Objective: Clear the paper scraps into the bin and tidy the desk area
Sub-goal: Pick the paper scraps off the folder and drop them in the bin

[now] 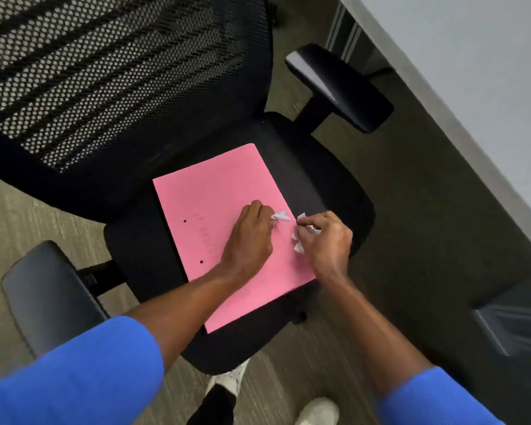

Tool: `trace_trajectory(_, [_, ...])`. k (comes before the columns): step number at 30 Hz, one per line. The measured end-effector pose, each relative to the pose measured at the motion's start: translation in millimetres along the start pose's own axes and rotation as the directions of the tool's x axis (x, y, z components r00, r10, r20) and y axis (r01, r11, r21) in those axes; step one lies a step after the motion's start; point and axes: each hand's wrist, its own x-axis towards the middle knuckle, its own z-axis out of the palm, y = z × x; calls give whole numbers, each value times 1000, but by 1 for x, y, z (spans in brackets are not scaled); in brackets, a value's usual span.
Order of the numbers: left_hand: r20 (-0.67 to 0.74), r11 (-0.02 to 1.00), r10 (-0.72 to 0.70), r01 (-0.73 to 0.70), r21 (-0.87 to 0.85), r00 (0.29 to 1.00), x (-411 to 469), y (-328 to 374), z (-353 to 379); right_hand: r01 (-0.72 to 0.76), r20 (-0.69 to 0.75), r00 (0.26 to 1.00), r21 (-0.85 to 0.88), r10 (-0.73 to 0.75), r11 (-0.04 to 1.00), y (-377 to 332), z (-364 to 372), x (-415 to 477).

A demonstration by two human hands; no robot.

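We see a black office chair (319, 179) from above, its mesh back (111, 75) at the far left and 2 armrests, one at the near left (49, 299) and one at the far right (337, 87). A pink folder (215, 204) lies flat on the seat, turned at an angle, with 2 small punched holes near its left edge.

Our left hand (252, 237) rests on the middle of the folder, its fingers (269, 214) pressed together and pinching a small white paper scrap (281, 216) at their tips. Our right hand (327, 240) sits just beside it at the folder's right edge; its fingers (307, 220) are curled shut around several crumpled white scraps (299, 245), which stick out above and below the hand. The 2 hands are near each other but not touching. All the scraps we can see are in the hands, over the right part of the folder.

Both forearms are bare, with blue sleeves (83, 378) pushed up at the near edge. A pale grey worktop (472, 87) runs along the far right, well apart from the folder. Below the seat, 2 white shoes (318, 411) stand on the grey carpet (19, 216).
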Motion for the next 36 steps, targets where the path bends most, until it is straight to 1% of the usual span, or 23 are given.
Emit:
trace_trajectory(2, [10, 999, 33, -33, -42, 999, -8, 23, 10, -71, -49, 996, 37, 72, 997, 21, -19, -15])
trace_trajectory(6, [26, 983, 133, -128, -132, 991, -25, 71, 33, -164, -119, 977, 96, 175, 982, 65, -59, -43])
trace_trajectory(11, [93, 954, 234, -210, -213, 968, -50, 136, 64, -375, -119, 909, 188, 400, 908, 125, -107, -80])
trace_trajectory(14, [189, 933, 313, -264, -244, 931, -68, 172, 88, -482, -111, 857, 176, 504, 858, 166, -130, -103])
trace_trajectory(16, [247, 928, 340, -281, -246, 907, -84, 193, 106, -524, -86, 836, 170, 542, 834, 194, -144, -121])
trace_trajectory(18, [303, 940, 320, -260, -223, 897, -100, 209, 126, -519, -85, 837, 187, 540, 834, 221, -156, -140])
trace_trajectory(20, [393, 959, 272, -214, -185, 879, -115, 223, 148, -522, -109, 828, 208, 550, 827, 247, -168, -157])
trace_trajectory(23, [533, 977, 211, -162, -137, 819, -135, 245, 178, -541, -158, 819, 112, 552, 834, 285, -184, -180])
trace_trajectory(28, [601, 967, 249, -165, -192, 759, -170, 282, 227, -564, -247, 796, 33, 553, 825, 342, -202, -207])
trace_trajectory(32, [655, 985, 170, -99, -144, 736, -198, 305, 272, -562, -237, 800, 25, 551, 827, 385, -215, -222])
trace_trajectory(33, [668, 987, 153, -75, -144, 729, -205, 310, 282, -573, -242, 791, 27, 561, 819, 394, -218, -224])
trace_trajectory(36, [684, 989, 114, -14, -150, 720, -221, 321, 311, -635, -246, 733, 84, 634, 768, 422, -225, -223])
